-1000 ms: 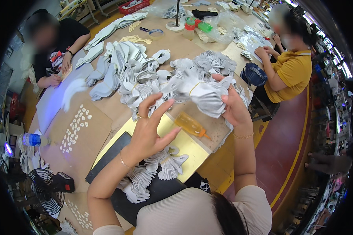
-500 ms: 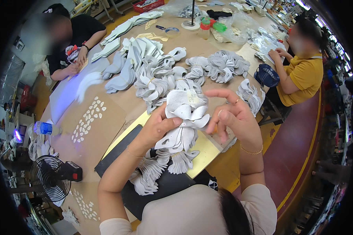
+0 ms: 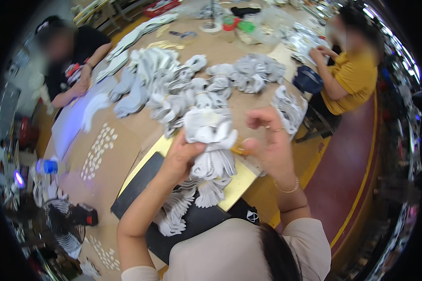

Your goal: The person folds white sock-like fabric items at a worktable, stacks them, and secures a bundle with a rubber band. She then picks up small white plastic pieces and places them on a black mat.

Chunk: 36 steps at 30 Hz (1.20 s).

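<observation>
In the head view, a worker's left hand (image 3: 179, 159) grips a bundle of pale grey cut pieces (image 3: 208, 127), held over a yellow board (image 3: 241, 181) and a black pad (image 3: 138, 181). The right hand (image 3: 269, 143), slightly blurred, hangs just beside it, thumb and fingers parted and apart from the bundle. The step in hand appears to be handling the bundle one-handed; the next move seems to call for a steady left hold and a light right-hand touch. More bundles (image 3: 255, 72) lie across the table (image 3: 253, 103).
</observation>
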Available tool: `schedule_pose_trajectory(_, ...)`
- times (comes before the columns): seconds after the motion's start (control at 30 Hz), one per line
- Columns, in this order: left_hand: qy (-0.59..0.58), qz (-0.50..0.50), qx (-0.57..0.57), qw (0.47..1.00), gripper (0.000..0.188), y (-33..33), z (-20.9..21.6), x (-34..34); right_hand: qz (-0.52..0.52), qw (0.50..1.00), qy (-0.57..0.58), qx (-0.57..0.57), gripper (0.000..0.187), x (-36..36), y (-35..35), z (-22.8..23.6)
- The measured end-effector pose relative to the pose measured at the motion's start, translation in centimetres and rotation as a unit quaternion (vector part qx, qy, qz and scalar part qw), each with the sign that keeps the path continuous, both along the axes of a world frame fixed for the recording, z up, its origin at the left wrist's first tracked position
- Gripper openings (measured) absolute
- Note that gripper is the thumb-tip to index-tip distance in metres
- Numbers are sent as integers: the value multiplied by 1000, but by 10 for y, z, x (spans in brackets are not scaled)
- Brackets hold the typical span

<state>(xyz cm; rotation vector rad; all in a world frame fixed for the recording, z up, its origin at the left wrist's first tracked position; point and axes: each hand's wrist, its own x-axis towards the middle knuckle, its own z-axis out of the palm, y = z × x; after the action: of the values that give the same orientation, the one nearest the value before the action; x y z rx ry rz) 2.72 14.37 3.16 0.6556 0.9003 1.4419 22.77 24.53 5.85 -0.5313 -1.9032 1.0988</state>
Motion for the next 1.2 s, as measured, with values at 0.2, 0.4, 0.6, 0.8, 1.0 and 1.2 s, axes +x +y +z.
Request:
schedule_pose_trajectory(0.2,-150,-4,-65,986,54,14,-12,14,42,993,-35,-107,76,9,-9,-35)
schedule_pose_trajectory(0.4,-9,-66,-59,996,66,42,-9,77,-67,984,-54,-157,101,24,-15,-52)
schedule_pose_trajectory(0.6,505,-183,63,841,65,103,-10,113,-258,963,51,-55,74,115,79,-47)
schedule_pose_trajectory(0.8,793,9,330,513,75,196,-78,178,-264,955,-99,95,59,145,176,-36)
schedule_pose_trajectory(1.0,837,-59,217,499,76,179,-99,186,-251,927,-202,190,42,136,187,-59)
schedule_pose_trajectory(1.2,825,-46,216,519,76,176,-110,186,-156,959,-236,20,31,145,206,-156)
